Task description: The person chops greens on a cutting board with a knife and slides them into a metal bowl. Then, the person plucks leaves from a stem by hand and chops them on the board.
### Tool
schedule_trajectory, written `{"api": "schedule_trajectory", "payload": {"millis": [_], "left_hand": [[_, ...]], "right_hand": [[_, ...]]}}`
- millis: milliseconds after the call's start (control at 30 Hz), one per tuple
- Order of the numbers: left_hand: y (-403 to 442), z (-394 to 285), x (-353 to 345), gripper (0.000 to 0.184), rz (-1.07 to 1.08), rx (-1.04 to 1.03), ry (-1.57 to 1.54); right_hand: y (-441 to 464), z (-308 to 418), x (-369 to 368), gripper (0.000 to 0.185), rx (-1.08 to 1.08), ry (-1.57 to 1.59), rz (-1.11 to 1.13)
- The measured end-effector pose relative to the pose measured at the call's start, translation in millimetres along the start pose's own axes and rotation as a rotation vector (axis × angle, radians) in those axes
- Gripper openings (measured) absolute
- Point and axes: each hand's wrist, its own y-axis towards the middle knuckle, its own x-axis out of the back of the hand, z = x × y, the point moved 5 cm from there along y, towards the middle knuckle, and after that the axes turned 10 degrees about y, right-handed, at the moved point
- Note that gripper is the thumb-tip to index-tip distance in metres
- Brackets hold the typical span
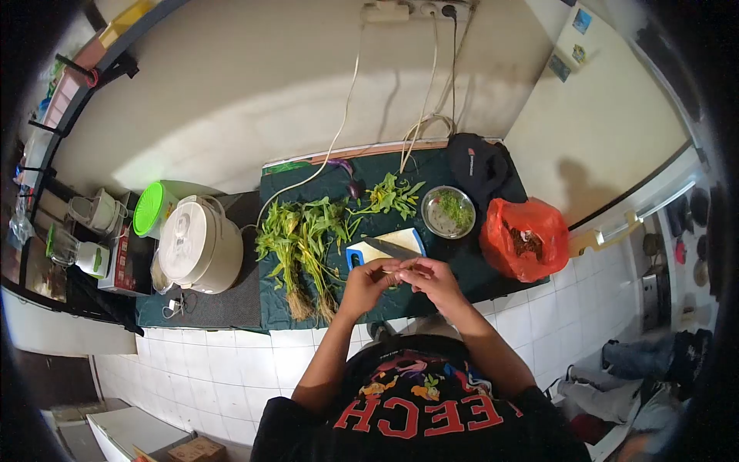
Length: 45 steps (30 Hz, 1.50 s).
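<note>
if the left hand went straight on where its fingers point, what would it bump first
Most likely the right hand: the fingers of the left hand point across toward it, and the two look very close or touching. Exact depth is unclear from this one view.

The fingers [422, 266] hide part of the cutting board [402, 237]; what lies between them is unclear.
</note>
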Motion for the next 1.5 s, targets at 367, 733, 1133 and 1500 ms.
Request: {"api": "schedule_trajectory", "payload": {"millis": [367,733,1133,1500], "left_hand": [[-4,14,-15,0.023,-0.193,0.148,-0.277],[-3,25,-26,0.024,-0.213,0.234,-0.241],[-6,46,-41,0.024,-0.153,0.368,-0.518],[-11,42,-23,0.027,-0.129,0.379,-0.692]], "right_hand": [[22,6,20,0.022,-0.034,0.015,-0.061],[0,21,12,0.018,0.327,-0.331,-0.237],[-30,33,-10,0.028,0.731,-1.153,-0.088],[-33,19,-19,0.032,0.652,-0.792,0.023]]}}
